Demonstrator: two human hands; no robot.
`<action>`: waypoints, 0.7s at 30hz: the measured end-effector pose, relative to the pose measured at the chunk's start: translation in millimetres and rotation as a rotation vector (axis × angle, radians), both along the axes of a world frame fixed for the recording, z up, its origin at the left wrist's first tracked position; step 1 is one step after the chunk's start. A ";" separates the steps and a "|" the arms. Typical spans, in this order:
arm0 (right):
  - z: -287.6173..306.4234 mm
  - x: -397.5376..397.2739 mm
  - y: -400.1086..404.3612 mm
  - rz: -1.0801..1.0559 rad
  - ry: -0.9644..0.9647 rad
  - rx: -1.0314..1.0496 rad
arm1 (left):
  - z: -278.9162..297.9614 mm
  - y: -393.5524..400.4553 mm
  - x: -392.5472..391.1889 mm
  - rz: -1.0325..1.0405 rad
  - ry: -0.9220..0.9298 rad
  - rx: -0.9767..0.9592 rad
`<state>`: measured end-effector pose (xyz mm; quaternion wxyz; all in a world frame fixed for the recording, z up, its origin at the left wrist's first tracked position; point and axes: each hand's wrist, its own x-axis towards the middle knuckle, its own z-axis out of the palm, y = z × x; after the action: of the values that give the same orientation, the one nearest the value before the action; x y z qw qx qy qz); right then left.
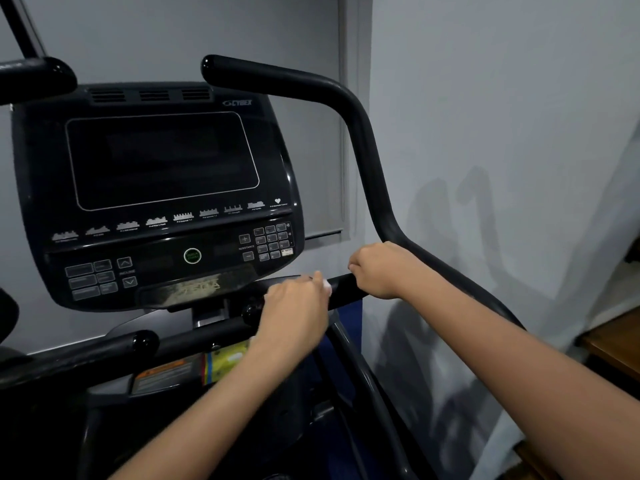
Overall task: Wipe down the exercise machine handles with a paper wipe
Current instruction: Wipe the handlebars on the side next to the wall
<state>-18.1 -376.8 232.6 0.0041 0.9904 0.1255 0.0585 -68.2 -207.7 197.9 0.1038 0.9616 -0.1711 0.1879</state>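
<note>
The left hand (294,306) presses a soft, flimsy wipe (326,286), barely visible, round the rigid handle (343,284). The right hand (381,270) clenches the handle just beside. Probably best kept bunched under the fingers.

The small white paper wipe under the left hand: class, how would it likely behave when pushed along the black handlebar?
The small white paper wipe is probably floppy: only a crumpled edge peeks out beside the left hand. It likely weighs almost nothing, being so small. On the smooth black handlebar it may slide or bunch up unless pressed.
</note>
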 end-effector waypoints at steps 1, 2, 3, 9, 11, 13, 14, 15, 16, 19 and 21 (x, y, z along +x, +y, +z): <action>-0.8 1.0 0.4 0.002 0.017 -0.024 | -6.3 0.3 -0.6 -0.005 -0.056 -0.005; -1.4 1.2 1.4 0.004 0.030 -0.051 | -9.5 2.7 -1.5 -0.005 -0.077 -0.036; -1.8 1.3 2.9 0.003 0.043 -0.075 | -9.0 7.9 -2.5 0.000 -0.088 -0.040; 0.5 3.3 9.0 -0.017 0.161 -0.106 | -1.7 34.5 3.1 0.060 -0.074 0.090; 4.5 4.7 10.9 -0.029 0.207 -0.070 | -2.9 19.9 8.4 0.115 -0.037 0.228; 8.1 7.3 13.1 -0.065 0.250 -0.041 | -5.6 -6.6 11.3 0.151 -0.035 0.283; 8.0 8.3 14.1 -0.091 0.270 -0.019 | -8.8 -19.1 15.6 0.154 -0.053 0.274; 6.5 10.1 14.4 -0.093 0.266 -0.033 | -10.1 -29.3 19.2 0.149 -0.063 0.261; 4.4 11.9 13.3 -0.088 0.246 -0.043 | -7.5 -35.5 20.8 0.141 -0.024 0.243; 0.9 14.6 8.9 -0.078 0.190 -0.071 | -1.3 -32.3 19.2 0.149 -0.051 0.242; 2.1 13.6 9.1 -0.077 0.231 -0.056 | -1.0 -16.0 12.9 0.155 -0.150 0.299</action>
<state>-4.6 -367.7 234.8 0.0197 0.9941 0.0886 -0.0598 -55.3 -223.7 197.0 -0.0683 0.9599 -0.1296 0.2391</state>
